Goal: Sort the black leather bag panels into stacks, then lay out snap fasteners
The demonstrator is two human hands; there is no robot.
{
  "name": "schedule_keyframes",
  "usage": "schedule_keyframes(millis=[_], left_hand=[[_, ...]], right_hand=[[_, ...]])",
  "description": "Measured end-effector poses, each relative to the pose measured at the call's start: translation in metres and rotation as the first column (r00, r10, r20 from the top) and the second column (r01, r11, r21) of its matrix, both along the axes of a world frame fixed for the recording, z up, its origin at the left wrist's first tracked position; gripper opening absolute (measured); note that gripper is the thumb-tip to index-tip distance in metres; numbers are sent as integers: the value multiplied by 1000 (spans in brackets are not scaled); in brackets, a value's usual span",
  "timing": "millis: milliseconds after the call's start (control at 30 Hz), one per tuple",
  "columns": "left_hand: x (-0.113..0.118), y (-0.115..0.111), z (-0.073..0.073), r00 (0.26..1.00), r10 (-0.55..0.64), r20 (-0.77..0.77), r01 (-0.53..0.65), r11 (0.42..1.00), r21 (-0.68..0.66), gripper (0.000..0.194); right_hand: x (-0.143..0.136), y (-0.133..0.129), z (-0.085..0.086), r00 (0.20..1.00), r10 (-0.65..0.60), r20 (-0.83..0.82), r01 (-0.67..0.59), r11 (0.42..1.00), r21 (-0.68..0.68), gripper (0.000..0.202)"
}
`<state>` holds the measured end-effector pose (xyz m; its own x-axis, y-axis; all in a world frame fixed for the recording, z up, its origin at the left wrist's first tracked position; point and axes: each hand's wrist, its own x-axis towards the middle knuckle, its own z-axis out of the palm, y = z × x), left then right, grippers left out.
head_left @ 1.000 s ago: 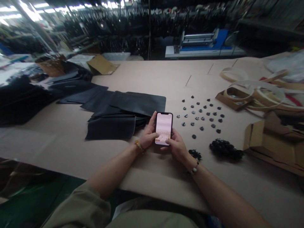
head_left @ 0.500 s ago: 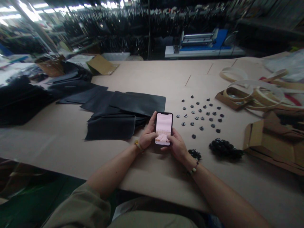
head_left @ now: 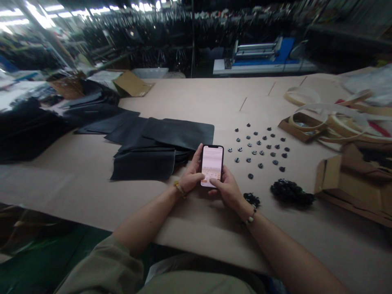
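Two hands share one phone (head_left: 212,165), held upright just above the near middle of the table (head_left: 92,196): the left hand (head_left: 190,176) wraps its fingers around the left edge and the right hand (head_left: 226,188) cups the lower right, so both thumbs can reach the lit screen. Small dark studs (head_left: 259,149) lie spaced in loose rows just right of it, seemingly so each can be picked singly, while folded dark panels (head_left: 153,149) are stacked to the left.

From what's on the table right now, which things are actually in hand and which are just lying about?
In hand:
- phone, lit screen up, held by left hand and right hand

Lying about:
- stacked dark sheets, left of the phone
- small black fasteners spread out, to its right
- black heap
- cardboard box
- pale rings, far right
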<state>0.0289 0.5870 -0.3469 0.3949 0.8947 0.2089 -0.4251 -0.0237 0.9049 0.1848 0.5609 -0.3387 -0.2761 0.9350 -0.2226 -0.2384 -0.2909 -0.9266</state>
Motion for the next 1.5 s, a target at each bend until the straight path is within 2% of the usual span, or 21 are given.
schedule_keyframes(millis=[200,533,967,1200,1500], left_hand=[[0,0,3,1000,6,-12,-6,1000,-27,119],[1,1,-1,999,24,34,-23,998,-50,110],[1,-1,2,993,93,-70,-93,996,2,112],[3,0,2,974,175,-146,-171,985,38,114],[1,0,4,991,109,-79,-109,994,4,116]], right_hand=[[2,-1,0,999,3,-53,-4,1000,-29,64],[2,0,1,992,10,-128,-16,999,-48,68],[0,0,1,992,18,-125,-23,999,-35,70],[-1,-1,4,989,41,-141,-45,999,-21,69],[1,1,-2,992,36,-123,-41,998,-41,72]])
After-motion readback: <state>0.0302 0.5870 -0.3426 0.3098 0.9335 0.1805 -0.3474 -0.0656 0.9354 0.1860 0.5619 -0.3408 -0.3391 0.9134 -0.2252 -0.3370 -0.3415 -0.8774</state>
